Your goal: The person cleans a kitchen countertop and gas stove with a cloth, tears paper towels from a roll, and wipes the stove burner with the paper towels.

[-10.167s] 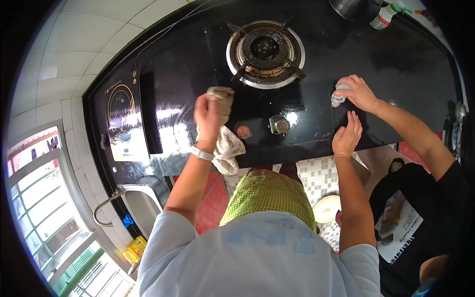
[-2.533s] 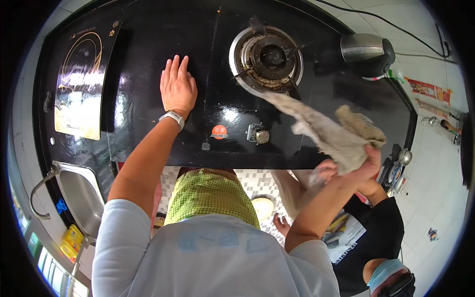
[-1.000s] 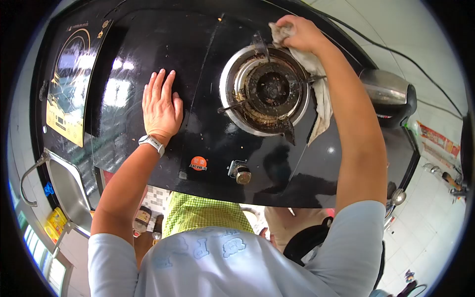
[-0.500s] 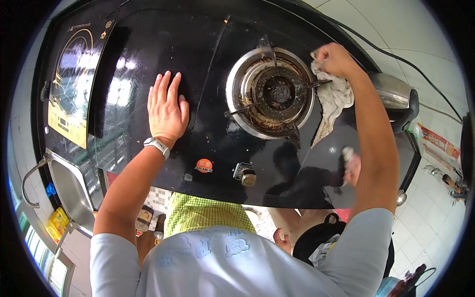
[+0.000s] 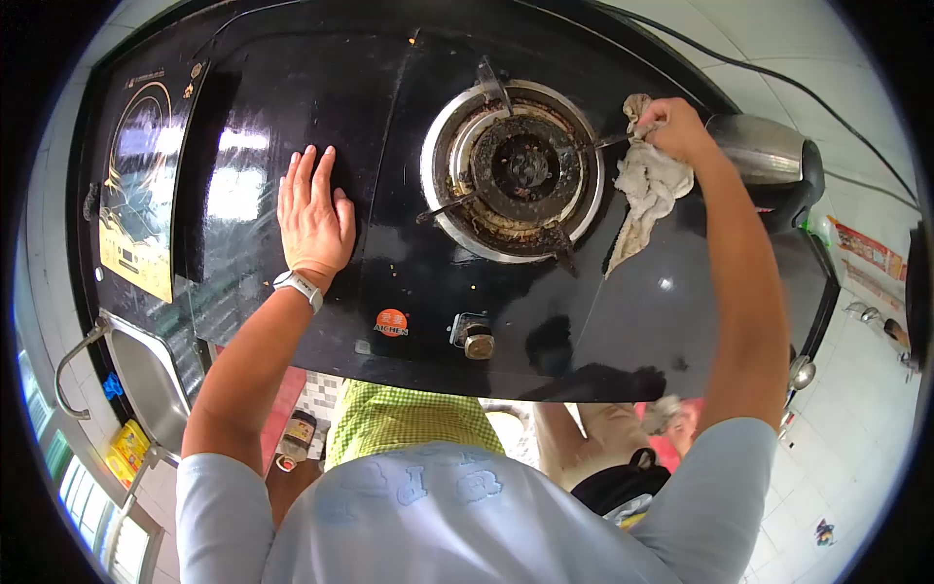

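Note:
My left hand (image 5: 316, 222) lies flat on the black glass cooktop (image 5: 321, 92), fingers stretched out and nothing held. A greyish-white rag (image 5: 650, 185) is pinched in my right hand (image 5: 678, 129), to the right of the gas burner (image 5: 525, 170). The rag hangs down in a crumpled strip, its tail spread on the cooktop. The burner has a steel ring, a dark centre and metal pan supports, with brown grime inside. One support arm reaches out beside the rag. The control knob (image 5: 478, 340) sits near the front edge.
An induction plate (image 5: 141, 185) lies at the left, above a steel sink (image 5: 146, 375). A metal kettle (image 5: 759, 151) stands just right of my right hand. A black cable (image 5: 769, 70) runs along the back wall. Another person's blurred hand (image 5: 681, 419) shows below the front edge.
My right hand has shifted slightly right and down with the rag, relative to the burner. The other person's hand has moved from the cooktop to below its edge. My view has shifted a little.

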Tool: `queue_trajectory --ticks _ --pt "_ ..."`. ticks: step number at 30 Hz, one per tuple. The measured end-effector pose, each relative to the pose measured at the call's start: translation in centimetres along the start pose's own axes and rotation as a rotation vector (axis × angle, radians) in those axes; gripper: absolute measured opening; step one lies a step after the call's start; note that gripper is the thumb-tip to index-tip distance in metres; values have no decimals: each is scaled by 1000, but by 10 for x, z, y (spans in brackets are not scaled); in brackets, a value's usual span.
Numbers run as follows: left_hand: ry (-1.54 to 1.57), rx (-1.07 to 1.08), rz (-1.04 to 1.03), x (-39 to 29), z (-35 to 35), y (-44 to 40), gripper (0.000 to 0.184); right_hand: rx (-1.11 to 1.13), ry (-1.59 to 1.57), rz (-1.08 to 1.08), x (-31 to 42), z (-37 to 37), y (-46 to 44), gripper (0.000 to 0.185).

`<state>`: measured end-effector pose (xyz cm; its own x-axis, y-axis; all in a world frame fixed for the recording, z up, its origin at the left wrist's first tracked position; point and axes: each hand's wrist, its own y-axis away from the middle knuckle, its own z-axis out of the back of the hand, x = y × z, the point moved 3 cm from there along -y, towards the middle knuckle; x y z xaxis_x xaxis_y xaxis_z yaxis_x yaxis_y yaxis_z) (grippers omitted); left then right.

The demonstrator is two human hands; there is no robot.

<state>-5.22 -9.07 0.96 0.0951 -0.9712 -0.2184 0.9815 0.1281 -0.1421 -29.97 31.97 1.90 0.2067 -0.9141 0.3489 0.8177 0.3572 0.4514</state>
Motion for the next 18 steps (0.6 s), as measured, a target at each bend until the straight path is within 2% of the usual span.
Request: queue_trajectory --ticks 3,5,7,8,11,14,15,16,17,18 --pt "24 -6 12 -2 0 0 52 -55 16 -91 11 1 3 16" --pt "29 7 11 -1 2 0 52 -48 44 -27 20 -1 -11 19" --pt "7 1 -5 -4 5 -1 51 -185 -100 140 44 -3 -25 24" --pt "15 3 -1 -4 6 -1 51 -82 -116 119 55 -3 -38 29" --pt "23 24 23 -2 2 0 52 -97 12 219 107 -5 -55 25" --pt "15 27 22 -2 3 -1 52 -168 -58 356 149 -15 -72 22" --pt "19 31 23 -2 2 -1 52 -121 -29 388 161 -24 -86 23" --pt "15 31 19 -3 2 -1 52 -106 -143 526 180 -24 -85 23" --pt "12 28 17 -3 2 -1 52 -147 -139 462 198 -29 -89 26" --pt "8 25 15 -3 2 -1 52 -109 1 538 216 -33 -100 29"
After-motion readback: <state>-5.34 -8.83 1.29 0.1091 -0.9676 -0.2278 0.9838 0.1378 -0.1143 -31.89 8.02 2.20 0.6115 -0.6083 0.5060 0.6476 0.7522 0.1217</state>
